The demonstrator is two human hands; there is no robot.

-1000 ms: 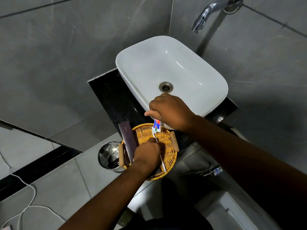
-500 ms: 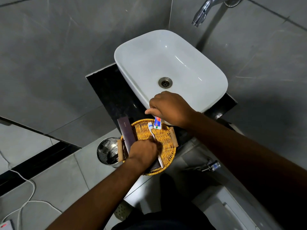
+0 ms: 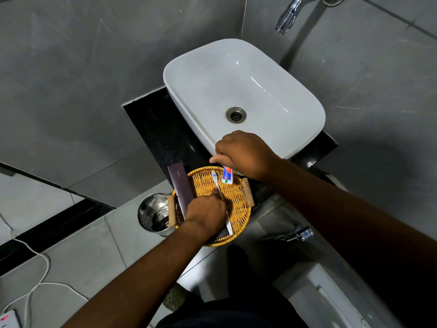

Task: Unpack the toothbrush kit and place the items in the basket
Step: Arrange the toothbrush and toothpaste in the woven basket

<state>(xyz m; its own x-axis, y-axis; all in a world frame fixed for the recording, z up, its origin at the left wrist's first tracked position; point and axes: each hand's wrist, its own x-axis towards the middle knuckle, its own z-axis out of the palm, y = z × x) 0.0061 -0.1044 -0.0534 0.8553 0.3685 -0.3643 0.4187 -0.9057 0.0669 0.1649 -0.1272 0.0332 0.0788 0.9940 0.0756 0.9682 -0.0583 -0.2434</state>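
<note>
A round wicker basket (image 3: pixel 238 202) with two wooden handles sits on the black counter in front of the sink. A white toothbrush (image 3: pixel 215 179) lies across it, head pointing away from me. My left hand (image 3: pixel 205 213) rests on the toothbrush handle and holds it. My right hand (image 3: pixel 246 153) hovers at the basket's far rim, pinching a small red, white and blue toothpaste tube (image 3: pixel 227 175) that hangs over the basket. A dark purple box (image 3: pixel 181 185) marked "Comb" lies along the basket's left side, partly under my left hand.
A white basin (image 3: pixel 243 91) with a metal drain stands behind the basket, under a chrome tap (image 3: pixel 287 16). A steel bin (image 3: pixel 153 214) stands on the floor left of the basket. White cables (image 3: pixel 35 287) run over the floor at lower left.
The toothbrush head has come into view in the basket as my left hand slid back along the handle. My right hand stays at the far rim with the toothpaste tube.
</note>
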